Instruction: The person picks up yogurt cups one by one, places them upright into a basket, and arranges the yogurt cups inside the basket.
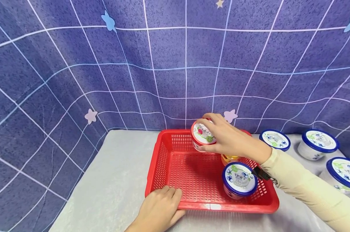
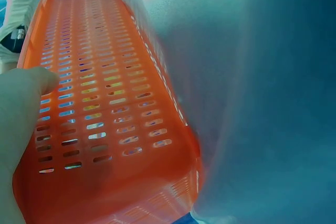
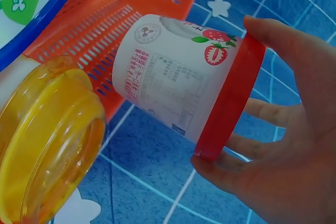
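Blue-rimmed lid [image 3: 31, 6] reads "XIAODEYI", right grip [image 1: 225, 137] pinching strawberry-print cup [image 3: 170, 74], left grip [image 1: 161, 206] clasping basket [image 1: 195, 175].

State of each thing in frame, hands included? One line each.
Red perforated plastic basket: upright, near rim gripped.
White round tub with red lid: lid on, gripped.
White round tub with blue lid: lid on, inside basket.
Three other blue-lidded white tubs: lids on, upright outside basket.
Translucent yellow plastic container: inside basket, partly hidden; open or closed unclear.
Left hand: grips basket's near rim.
Right hand: grips red-lidded tub by its lid.
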`<state>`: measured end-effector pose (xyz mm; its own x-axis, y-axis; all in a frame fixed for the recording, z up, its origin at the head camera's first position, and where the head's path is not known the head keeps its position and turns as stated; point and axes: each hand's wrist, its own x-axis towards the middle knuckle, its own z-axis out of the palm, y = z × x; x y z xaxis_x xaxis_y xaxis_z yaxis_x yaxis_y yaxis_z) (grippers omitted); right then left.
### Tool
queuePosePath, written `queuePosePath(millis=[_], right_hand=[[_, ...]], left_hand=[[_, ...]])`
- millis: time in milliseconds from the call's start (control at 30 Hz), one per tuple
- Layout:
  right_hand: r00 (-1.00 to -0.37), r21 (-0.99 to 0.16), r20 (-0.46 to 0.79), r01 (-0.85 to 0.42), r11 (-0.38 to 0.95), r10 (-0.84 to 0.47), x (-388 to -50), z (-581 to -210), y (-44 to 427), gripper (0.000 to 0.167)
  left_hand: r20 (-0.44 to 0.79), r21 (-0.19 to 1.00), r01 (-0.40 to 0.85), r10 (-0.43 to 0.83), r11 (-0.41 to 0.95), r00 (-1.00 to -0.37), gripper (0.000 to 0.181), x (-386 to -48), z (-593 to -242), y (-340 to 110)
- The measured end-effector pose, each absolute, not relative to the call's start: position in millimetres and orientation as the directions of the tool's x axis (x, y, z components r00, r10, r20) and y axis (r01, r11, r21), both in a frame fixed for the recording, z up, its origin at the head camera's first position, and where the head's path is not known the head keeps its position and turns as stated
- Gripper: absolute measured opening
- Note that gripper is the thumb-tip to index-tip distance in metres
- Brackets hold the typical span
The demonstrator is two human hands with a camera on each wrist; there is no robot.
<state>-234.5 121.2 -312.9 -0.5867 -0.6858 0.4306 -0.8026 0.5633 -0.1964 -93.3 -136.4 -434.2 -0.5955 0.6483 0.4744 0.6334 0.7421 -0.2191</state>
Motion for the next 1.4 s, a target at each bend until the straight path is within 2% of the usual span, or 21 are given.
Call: queuePosePath(millis=[500,767,1167,1400], right_hand=[[-0.634,-0.198,0.247,-0.773,0.603,-0.732,-250,-332,112,0.081],[-0.633,-0.132,0.195,-0.774,0.619,-0.749,-249,-341,104,0.082],[-0.693,-0.089,0.044,-0.72,0.688,-0.72,-247,-352,102,0.087],[-0.724,-0.104,-0.044,-0.682,0.724,-0.688,-245,-358,104,0.091]], left_hand=[[0.475,-0.214,0.632,0.645,0.745,-0.599,0.044,-92,-433,-136],[0.475,-0.22,0.628,0.644,0.747,-0.6,0.045,-93,-433,-136],[0.457,-0.215,0.627,0.644,0.749,-0.613,0.046,-93,-433,-136],[0.481,-0.217,0.633,0.646,0.743,-0.593,0.044,-94,-433,-136]])
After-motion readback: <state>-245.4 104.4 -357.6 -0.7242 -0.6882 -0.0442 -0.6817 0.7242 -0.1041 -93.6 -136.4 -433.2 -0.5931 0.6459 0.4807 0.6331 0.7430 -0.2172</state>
